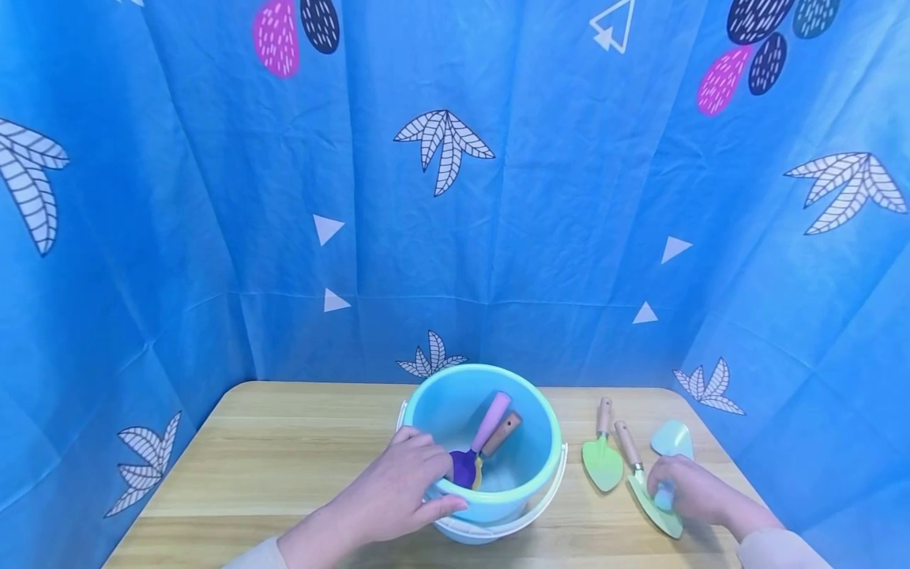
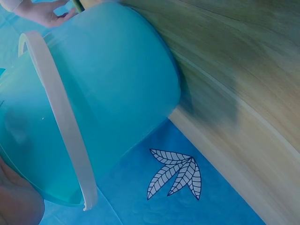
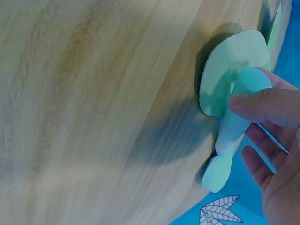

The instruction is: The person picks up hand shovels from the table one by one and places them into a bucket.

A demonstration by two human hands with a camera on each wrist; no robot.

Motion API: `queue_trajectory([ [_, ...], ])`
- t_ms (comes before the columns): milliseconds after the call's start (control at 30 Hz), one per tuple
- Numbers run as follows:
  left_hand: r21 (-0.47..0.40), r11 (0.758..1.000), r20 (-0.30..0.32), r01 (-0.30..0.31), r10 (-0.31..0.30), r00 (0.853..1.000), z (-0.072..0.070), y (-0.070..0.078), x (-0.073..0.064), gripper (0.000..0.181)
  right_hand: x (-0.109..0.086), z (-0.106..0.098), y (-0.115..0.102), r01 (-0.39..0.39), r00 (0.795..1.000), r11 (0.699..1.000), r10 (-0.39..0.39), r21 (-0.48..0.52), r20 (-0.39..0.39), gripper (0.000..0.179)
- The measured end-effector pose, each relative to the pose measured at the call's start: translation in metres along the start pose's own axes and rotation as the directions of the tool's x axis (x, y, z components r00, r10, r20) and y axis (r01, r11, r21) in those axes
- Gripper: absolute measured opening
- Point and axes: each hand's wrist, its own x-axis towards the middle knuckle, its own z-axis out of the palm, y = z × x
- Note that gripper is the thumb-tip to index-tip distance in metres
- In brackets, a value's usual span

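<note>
My left hand (image 1: 398, 482) grips the near-left rim of a light blue bucket (image 1: 546, 419), fingers over the edge and thumb outside. Inside the bucket lie a purple scoop (image 1: 464, 469) with a pink handle and a wooden-handled tool (image 1: 502, 433) with a bit of yellow showing. Over on the right, my right hand (image 1: 690, 490) pinches the handle of a pale teal toy shovel (image 3: 241, 101) between thumb and fingers. Its blade points toward the back of the table. Below that handle, a green trowel (image 1: 652, 506) with a wooden handle lies on the table.
Another green trowel (image 1: 603, 465) lies between the bucket and my right hand, its wooden handle toward the back. The bucket's white handle (image 1: 550, 490) hangs down around its outside. Blue patterned cloth (image 1: 455, 253) rises behind the wooden table (image 1: 298, 427) and along both sides.
</note>
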Motion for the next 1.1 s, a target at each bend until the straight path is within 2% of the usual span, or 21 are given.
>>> queue_trajectory([
  [200,-0.014,1.0,0.019,0.019,-0.019,1.0,-0.001,0.0,0.0,0.037,0.001,-0.002,-0.001,0.019,1.0,1.0,-0.019,-0.005,-0.01,0.053],
  [467,-0.006,1.0,0.012,0.009,-0.009,1.0,-0.001,0.0,-0.001,0.035,0.003,-0.009,-0.006,0.032,0.999,0.999,-0.032,0.045,0.009,0.047],
  [667,0.0,1.0,0.008,0.002,-0.002,1.0,-0.001,0.0,-0.001,0.035,0.003,-0.018,-0.012,0.0,1.0,0.993,-0.003,0.121,0.023,0.038],
  [833,-0.004,1.0,0.012,0.007,-0.006,1.0,-0.001,0.0,-0.001,0.036,0.004,-0.023,-0.015,-0.014,1.0,0.99,0.014,0.14,0.003,0.037],
  [1100,-0.012,1.0,0.01,0.006,-0.006,1.0,0.0,0.001,-0.001,0.034,0.004,-0.025,-0.017,0.008,1.0,0.984,-0.006,0.179,-0.013,0.033],
])
